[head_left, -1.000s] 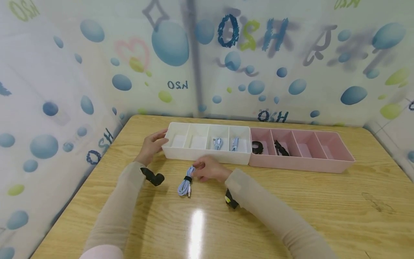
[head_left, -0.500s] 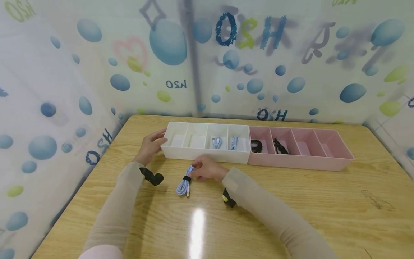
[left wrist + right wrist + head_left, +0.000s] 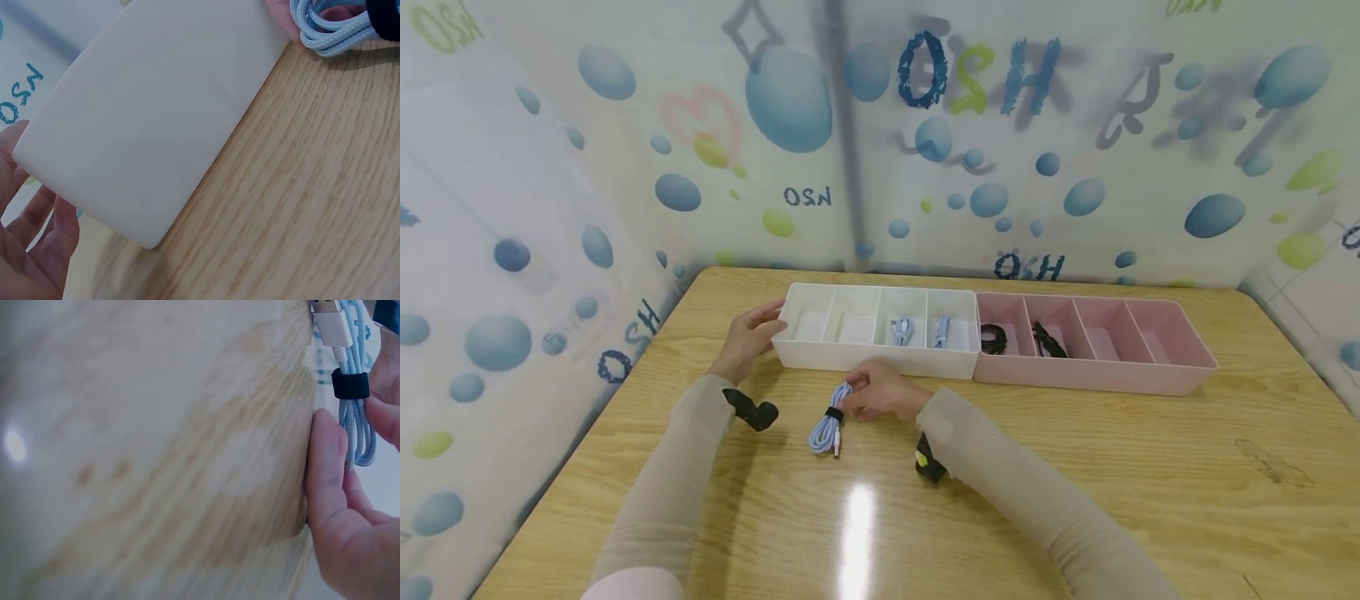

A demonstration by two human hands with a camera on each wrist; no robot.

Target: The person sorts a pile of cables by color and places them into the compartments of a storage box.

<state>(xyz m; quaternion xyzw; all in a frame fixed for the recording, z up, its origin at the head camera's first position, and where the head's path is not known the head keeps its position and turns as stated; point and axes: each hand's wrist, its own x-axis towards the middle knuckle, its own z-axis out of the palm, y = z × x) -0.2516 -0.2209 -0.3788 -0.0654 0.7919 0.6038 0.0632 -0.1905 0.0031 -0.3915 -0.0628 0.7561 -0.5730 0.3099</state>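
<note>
My left hand holds the left end of the white divided box; in the left wrist view a digit laps over the rim corner, and other fingers lie against the end wall. In front of the box, my right hand pinches the far end of a pale blue braided USB cable, coiled and bound by a black strap. The cable's white plug points towards the person. Two of the white box's compartments hold similar coiled blue cables, one a cable, the other a cable.
A pink divided box adjoins the white one on the right. It holds a coiled black cable and a second black cable in separate compartments. The wooden table backs onto a patterned wall curtain.
The head view has shifted slightly. Both hands, the cable and the boxes otherwise keep their places and grips.
</note>
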